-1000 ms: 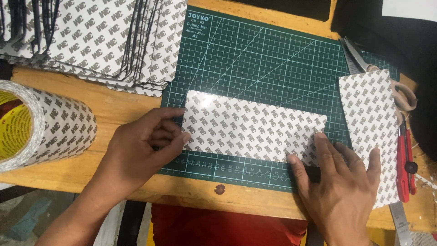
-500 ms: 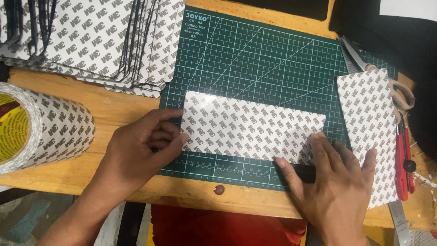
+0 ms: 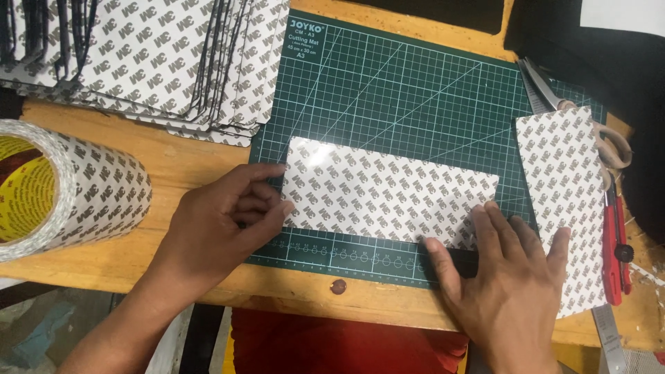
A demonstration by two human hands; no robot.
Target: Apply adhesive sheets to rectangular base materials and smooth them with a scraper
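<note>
- The printed backing sheet (image 3: 388, 190), a white rectangle with a repeating grey pattern, lies flat on the green cutting mat (image 3: 415, 90), in the mat's lower half, its long edges running slightly downhill toward 3 o'clock.
- My left hand (image 3: 222, 232) sits at the sheet's 9 o'clock end, fingers curled in with thumb and fingertips pressed together against that short edge; I cannot tell whether they pinch the edge or only press on it.
- My right hand (image 3: 509, 277) lies at the sheet's 5 o'clock corner, fingers spread and flat, covering a black strip (image 3: 463, 262) that pokes out under the thumb along the sheet's lower edge.
- A second patterned sheet (image 3: 564, 180) lies at 3 o'clock, just beside the first, partly under my right fingertips.
- Beyond it at 3 o'clock: scissors (image 3: 609, 142) and a red utility knife (image 3: 613, 249).
- At 10 o'clock, a fanned stack of patterned sheets (image 3: 152, 62).
- At 9 o'clock, a big tape roll (image 3: 69, 187) on the wooden table (image 3: 201, 156).
</note>
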